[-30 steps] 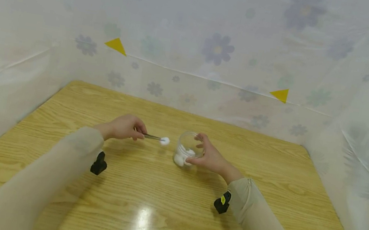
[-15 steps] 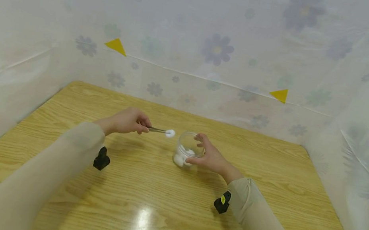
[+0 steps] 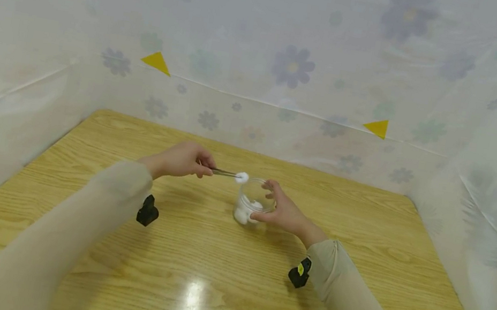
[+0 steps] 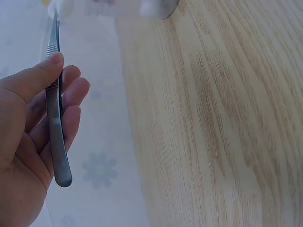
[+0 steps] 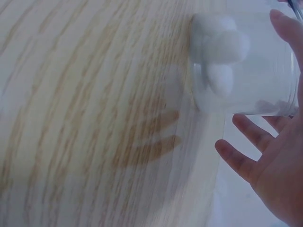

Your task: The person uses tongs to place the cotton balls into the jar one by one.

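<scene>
My left hand (image 3: pixel 184 159) pinches metal tweezers (image 4: pixel 56 127) between thumb and fingers. A white cotton ball (image 3: pixel 241 178) sits between the tweezer tips, up at the left rim of a clear jar (image 3: pixel 242 197). Whether it touches the rim, I cannot tell. Several more cotton balls (image 5: pixel 227 47) lie at the bottom of the jar, which stands upright and without a lid on the table. My right hand (image 3: pixel 285 212) grips the jar from its right side, thumb at the near wall and fingers at the far side.
The wood-grain table (image 3: pixel 203 256) reaches back to a pale flowered curtain (image 3: pixel 247 41) that also hangs at both sides. Two yellow triangles (image 3: pixel 158 61) mark the curtain's back. Black wrist cameras (image 3: pixel 148 210) hang below both sleeves.
My left hand has risen and moved right, carrying the tweezers and cotton ball from left of the jar to its rim. The right hand and jar have stayed in place.
</scene>
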`<state>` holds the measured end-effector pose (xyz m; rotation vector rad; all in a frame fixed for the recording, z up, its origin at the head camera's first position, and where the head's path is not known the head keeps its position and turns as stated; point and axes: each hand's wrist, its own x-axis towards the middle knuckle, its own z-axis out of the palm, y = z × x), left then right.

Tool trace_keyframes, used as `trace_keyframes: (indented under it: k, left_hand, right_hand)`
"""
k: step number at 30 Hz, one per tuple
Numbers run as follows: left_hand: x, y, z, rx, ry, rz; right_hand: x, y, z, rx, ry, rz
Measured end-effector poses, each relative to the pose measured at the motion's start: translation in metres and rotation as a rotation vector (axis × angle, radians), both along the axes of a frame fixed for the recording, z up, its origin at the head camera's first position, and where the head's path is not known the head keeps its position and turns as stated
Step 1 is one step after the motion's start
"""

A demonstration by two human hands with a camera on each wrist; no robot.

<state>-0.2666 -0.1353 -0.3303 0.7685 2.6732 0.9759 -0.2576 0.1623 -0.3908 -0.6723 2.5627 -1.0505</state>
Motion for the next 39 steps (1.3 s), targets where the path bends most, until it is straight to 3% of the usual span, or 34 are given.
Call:
trace_keyframes:
  k: [14,21,39]
  left_hand:
    - [-0.002,0.018,0.005,-0.010,0.027,-0.035]
    - [-0.003,0.026,0.006,-0.007,0.005,-0.049]
    - [-0.007,0.036,0.002,-0.015,0.034,-0.075]
  right_hand:
    - [0.001,0.001,0.000,-0.001,0.002,-0.004]
    - [0.001,0.002,0.001,-0.010,-0.006,0.004]
    - [0.000,0.000,0.002,0.010,-0.025,-0.017]
